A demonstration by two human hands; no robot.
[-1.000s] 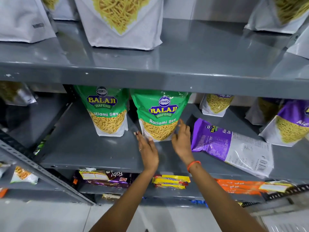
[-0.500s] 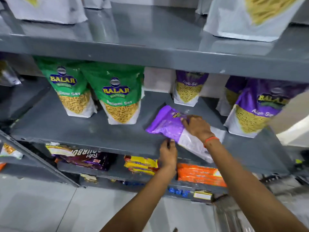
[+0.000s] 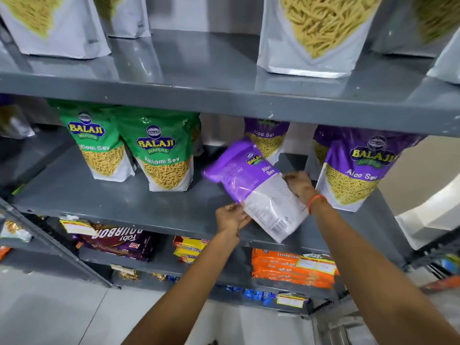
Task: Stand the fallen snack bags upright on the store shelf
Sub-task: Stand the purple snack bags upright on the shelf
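Observation:
A purple and white Aloo Sev bag (image 3: 251, 185) is tilted above the middle grey shelf (image 3: 119, 200), back side facing me, its purple top pointing up and left. My left hand (image 3: 231, 217) grips its lower left edge. My right hand (image 3: 298, 185) holds its right edge. Two green Ratlami Sev bags (image 3: 164, 155) stand upright to the left. Another purple Aloo Sev bag (image 3: 358, 170) stands upright at the right, and one more purple bag (image 3: 267, 138) stands behind the held bag.
White bags of yellow snacks (image 3: 316, 33) stand on the upper shelf (image 3: 224, 95). Below the middle shelf lie orange cookie packs (image 3: 288, 267), yellow packs (image 3: 189, 247) and a dark Bourbon pack (image 3: 117, 240). A slanted shelf frame (image 3: 49, 242) runs at the lower left.
Both hands left the green bag and moved right to the fallen purple bag. They have taken hold of it and lifted it off the shelf into a tilt.

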